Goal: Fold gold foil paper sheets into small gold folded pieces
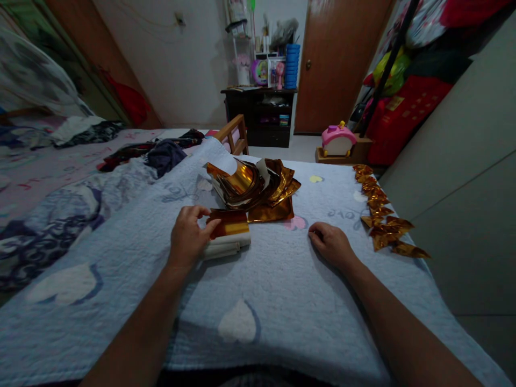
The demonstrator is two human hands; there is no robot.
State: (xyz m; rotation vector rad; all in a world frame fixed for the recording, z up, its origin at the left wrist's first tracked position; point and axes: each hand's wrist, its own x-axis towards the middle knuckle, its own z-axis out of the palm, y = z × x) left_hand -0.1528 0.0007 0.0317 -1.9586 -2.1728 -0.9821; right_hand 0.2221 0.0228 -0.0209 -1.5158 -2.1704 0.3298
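My left hand (188, 236) is at the left end of a sheet of gold foil paper (231, 223), with thumb and fingers closed on its edge. The sheet curves over a pale, rolled bundle (228, 246) lying on the quilted cover. Just behind is a loose stack of gold foil paper (245, 183), its sheets curled and fanned out. To the right, my right hand (330, 243) rests curled on the cover, and nothing shows in its fingers. A row of folded gold foil pieces (377, 207) lies along the right edge.
The light blue quilted cover (282, 306) has printed hearts. Rumpled clothes and bedding (161, 156) lie at left, near a wooden chair (236, 134). Behind stand a dark cabinet (260, 118) and a pink toy case (338, 141). A pale cabinet side (455, 188) borders the right.
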